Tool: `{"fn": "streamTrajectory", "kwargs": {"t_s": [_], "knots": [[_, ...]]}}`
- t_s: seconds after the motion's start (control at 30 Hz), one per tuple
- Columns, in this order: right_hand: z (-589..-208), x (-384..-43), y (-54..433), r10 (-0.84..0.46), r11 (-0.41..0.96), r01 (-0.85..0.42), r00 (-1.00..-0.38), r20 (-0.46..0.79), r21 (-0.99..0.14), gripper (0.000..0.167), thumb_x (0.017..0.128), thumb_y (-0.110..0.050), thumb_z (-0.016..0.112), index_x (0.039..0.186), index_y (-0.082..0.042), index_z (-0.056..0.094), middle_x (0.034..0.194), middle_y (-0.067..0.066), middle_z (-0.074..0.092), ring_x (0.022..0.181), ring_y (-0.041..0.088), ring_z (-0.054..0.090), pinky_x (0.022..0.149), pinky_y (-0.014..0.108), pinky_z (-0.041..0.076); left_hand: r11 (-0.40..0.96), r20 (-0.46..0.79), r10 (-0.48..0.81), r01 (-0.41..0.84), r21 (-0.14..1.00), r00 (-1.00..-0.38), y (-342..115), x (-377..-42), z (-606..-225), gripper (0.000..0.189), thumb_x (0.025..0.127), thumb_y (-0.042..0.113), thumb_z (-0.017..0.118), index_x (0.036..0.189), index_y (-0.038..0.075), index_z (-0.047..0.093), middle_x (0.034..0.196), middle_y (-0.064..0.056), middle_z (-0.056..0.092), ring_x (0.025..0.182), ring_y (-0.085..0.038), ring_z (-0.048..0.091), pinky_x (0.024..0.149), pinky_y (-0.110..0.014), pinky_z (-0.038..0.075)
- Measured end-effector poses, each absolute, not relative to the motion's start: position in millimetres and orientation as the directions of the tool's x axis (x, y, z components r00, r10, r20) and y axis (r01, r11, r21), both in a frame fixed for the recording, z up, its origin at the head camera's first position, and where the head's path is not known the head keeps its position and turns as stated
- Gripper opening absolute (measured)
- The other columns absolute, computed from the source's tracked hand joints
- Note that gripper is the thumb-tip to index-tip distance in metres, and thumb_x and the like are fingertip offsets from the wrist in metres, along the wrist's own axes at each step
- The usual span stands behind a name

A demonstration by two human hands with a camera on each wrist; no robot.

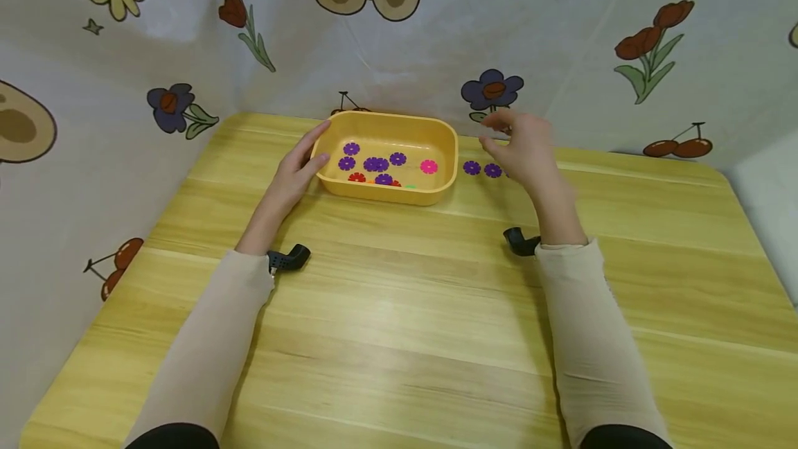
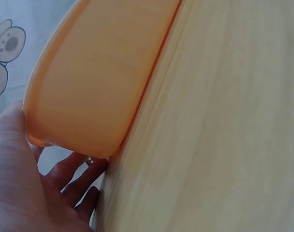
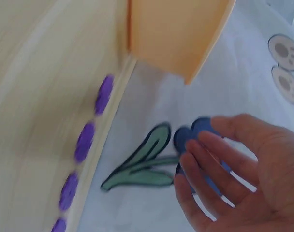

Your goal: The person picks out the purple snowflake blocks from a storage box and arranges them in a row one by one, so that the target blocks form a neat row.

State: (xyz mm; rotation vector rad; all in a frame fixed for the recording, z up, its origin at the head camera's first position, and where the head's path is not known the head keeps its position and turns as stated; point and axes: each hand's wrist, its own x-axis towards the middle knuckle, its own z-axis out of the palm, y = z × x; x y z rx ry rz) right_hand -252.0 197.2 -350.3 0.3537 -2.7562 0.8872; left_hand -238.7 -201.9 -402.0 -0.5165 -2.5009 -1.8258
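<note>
A yellow plastic tub (image 1: 386,195) stands at the back of the table. My left hand (image 1: 296,165) grips its left end, thumb at the rim and other fingers around the outer wall, as the left wrist view shows too. Inside lie several purple flower-shaped discs (image 1: 397,159), a pink one (image 1: 429,167) and a red one (image 1: 357,177); the near wall partly hides others. Right of the tub, my right hand (image 1: 520,147) hovers with loosely bent fingers and nothing visible in them. Below it, several purple discs (image 3: 84,141) form a row along the table's back edge.
The wooden table (image 1: 374,338) ends at a back edge against a white cloth (image 1: 386,54) printed with flowers, cherries and paws. A black wrist camera (image 1: 289,257) sits at the left cuff, another black camera (image 1: 520,242) at the right cuff.
</note>
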Motion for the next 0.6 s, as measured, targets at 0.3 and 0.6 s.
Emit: {"fn": "streamTrajectory", "kwargs": {"t_s": [0.3,0.6], "knots": [[-345.3,-266.6,147.8,-0.177,0.714,-0.368,-0.918,0.355,-0.596,0.029,0.097,-0.011,0.073,0.123,0.002,0.073,0.122,0.02,0.074,0.118,0.037,0.067,0.109,0.05,0.053,0.286,0.177,0.25,0.247,0.926,-0.952,-202.1,-237.7,-400.0,0.06,0.109,0.016,0.054,0.166,0.011,0.035,0.174,-0.008,0.028,0.161,-0.025,0.027,0.131,-0.045,0.027],[-350.6,-271.6,106.3,-0.24,0.707,-0.356,-0.934,0.266,-0.611,0.029,0.097,-0.01,0.074,0.123,0.003,0.073,0.122,0.021,0.074,0.116,0.036,0.066,0.108,0.047,0.052,0.285,0.168,0.249,0.237,0.929,-0.954,-203.2,-242.2,-406.6,0.059,0.11,0.014,0.053,0.166,0.012,0.034,0.175,-0.007,0.027,0.161,-0.026,0.026,0.131,-0.045,0.027]]}}
